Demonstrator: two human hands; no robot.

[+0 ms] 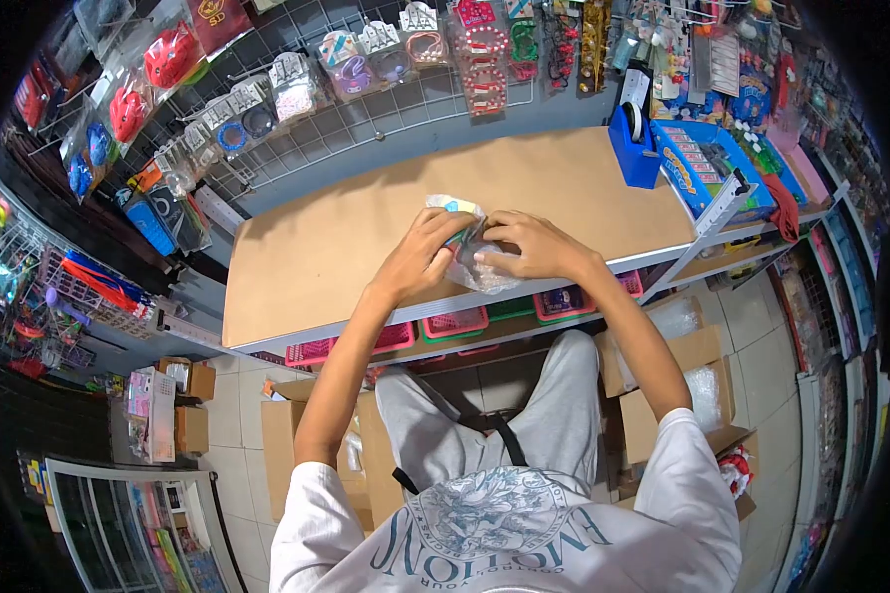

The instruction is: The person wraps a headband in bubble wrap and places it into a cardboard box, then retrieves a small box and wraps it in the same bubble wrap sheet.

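Observation:
A clear plastic bag (487, 279) with a yellow and blue label at its top is between my hands, over the front part of the brown tabletop (331, 252). My left hand (423, 249) grips the bag's left side with curled fingers. On the right side, my right hand (529, 245) has its thumb and fingers closed on the bag near its middle. Small pale contents show through the plastic, too blurred to name. My fingers hide part of the label.
A blue tape dispenser (634, 148) stands at the table's back right, beside a blue display box (707, 168). Packaged hair ties (351, 64) hang on the wire grid behind. Pink baskets (455, 322) sit on the shelf below. Open cardboard boxes (284, 445) flank my legs.

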